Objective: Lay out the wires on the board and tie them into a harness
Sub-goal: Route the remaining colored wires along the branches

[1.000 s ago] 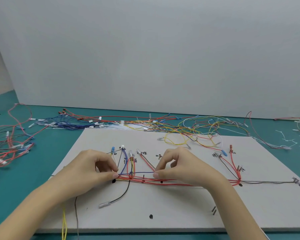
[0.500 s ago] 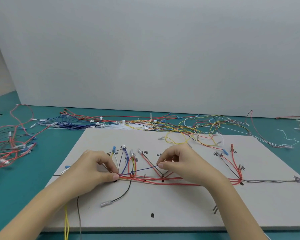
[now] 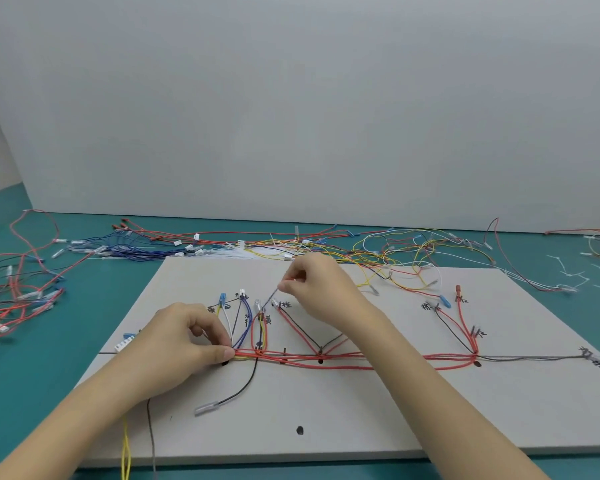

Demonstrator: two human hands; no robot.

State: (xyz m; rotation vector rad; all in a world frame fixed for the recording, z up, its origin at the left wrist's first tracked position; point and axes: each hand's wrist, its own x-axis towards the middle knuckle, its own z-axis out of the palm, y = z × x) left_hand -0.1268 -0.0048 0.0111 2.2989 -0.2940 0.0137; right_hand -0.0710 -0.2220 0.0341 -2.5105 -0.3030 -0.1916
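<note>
Head view, near to far. Left hand point(image 3: 184, 344) sits nearest, thumb and forefinger pinching the red trunk bundle point(image 3: 326, 358) at its left junction on the board point(image 3: 361, 427). Trunk's long axis runs left-right across the board. Beyond it, right hand point(image 3: 321, 289) is raised, fingertips pinching a thin wire point(image 3: 271, 299) drawn taut, slanting down-left toward the branch ends just right of the left hand. Judgement: the right hand, nearer that strand's free end, should lay it; the left hand anchors. Loose wires point(image 3: 378, 247) lie behind the board.
</note>
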